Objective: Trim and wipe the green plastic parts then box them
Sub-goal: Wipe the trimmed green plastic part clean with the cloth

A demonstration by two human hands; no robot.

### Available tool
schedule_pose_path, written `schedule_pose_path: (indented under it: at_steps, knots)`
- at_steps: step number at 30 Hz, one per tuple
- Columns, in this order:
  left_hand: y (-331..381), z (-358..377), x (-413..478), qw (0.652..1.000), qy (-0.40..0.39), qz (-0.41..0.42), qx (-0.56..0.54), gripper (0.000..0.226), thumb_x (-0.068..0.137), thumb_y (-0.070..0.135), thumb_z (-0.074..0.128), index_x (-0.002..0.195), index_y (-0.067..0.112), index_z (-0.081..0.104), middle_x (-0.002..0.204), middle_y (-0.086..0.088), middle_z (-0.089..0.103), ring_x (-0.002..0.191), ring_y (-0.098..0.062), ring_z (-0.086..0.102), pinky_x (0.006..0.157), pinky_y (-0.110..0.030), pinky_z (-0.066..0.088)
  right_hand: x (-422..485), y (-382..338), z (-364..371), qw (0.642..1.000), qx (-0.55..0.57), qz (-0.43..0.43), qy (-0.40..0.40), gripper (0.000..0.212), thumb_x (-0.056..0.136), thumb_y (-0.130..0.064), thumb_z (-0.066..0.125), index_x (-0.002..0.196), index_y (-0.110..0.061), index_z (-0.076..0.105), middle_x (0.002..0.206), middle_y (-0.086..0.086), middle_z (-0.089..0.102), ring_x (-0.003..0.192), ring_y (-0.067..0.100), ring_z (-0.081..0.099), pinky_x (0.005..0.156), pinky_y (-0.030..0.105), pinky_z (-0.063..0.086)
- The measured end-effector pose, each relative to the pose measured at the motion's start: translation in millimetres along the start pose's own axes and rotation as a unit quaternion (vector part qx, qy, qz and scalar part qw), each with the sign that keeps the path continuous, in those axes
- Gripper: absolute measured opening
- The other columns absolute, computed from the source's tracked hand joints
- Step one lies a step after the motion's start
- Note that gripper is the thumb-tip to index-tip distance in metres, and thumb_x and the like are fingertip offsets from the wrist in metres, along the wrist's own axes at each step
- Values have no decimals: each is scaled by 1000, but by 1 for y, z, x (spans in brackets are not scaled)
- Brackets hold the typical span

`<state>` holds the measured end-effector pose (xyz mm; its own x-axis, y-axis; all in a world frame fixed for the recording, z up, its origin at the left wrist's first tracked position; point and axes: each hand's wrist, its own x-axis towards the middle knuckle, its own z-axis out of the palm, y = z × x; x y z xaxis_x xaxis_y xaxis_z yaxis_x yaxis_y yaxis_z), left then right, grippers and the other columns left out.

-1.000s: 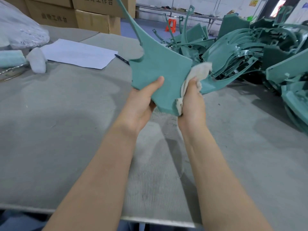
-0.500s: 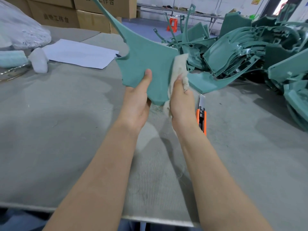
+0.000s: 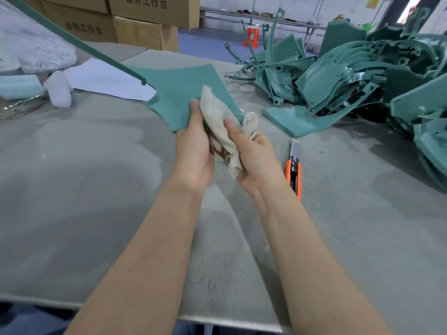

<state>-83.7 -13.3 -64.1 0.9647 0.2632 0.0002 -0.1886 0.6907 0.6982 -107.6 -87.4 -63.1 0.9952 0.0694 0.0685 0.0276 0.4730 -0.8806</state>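
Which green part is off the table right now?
The flat panel with the long thin arm, gripped by the left hand with the cloth against it. The other parts lie on the table.

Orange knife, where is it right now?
In the head view, the orange knife lies flat on the grey table, just right of the right hand and nearer than the pile of green parts.
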Motion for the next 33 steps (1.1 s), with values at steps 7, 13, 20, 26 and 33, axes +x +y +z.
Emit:
schedule_pose_path:
  at_steps: [7, 13, 20, 26, 33]
  knots:
    - [-6, 2, 0, 999, 4, -41, -31, 17, 100, 22, 48, 103, 12, 62, 97, -1, 72, 82, -11, 71, 74, -25, 57, 6, 7, -6, 984, -96, -11, 147, 48, 99, -48, 45, 66, -20, 66, 55, 2, 62, 49, 12, 57, 53, 28, 45]
    - [-3, 3, -3, 997, -2, -48, -61, 12, 101, 22, 47, 96, 20, 58, 90, 1, 70, 82, -15, 67, 90, -37, 53, 11, -8, -25, 973, 26, 12, 228, 39, 101, -37, 46, 75, -15, 64, 59, 1, 65, 46, 12, 60, 49, 24, 48]
    - [-3, 0, 1, 999, 21, -45, -3, 26, 100, 29, 48, 108, 8, 61, 100, -5, 69, 83, -15, 67, 74, -28, 55, 4, -10, -17, 999, -45, 0, 22, 9, 96, -4, 53, 103, -1, 58, 70, 3, 65, 54, 8, 59, 45, 17, 44]
    - [-3, 8, -9, 997, -61, -39, -23, 21, 99, 12, 50, 118, 14, 58, 124, -4, 64, 99, -14, 66, 93, -31, 53, 11, -15, -33, 978, -82, 10, 191, 43, 100, -22, 49, 60, -19, 65, 53, 1, 61, 51, 17, 52, 54, 27, 43]
    - [-1, 6, -6, 996, -42, -78, -24, 20, 100, 25, 49, 118, 20, 55, 123, -4, 65, 113, -21, 62, 97, -38, 50, 11, -29, -48, 984, 35, 26, 172, 34, 101, -39, 45, 90, -13, 63, 66, -1, 72, 56, 12, 66, 56, 26, 54]
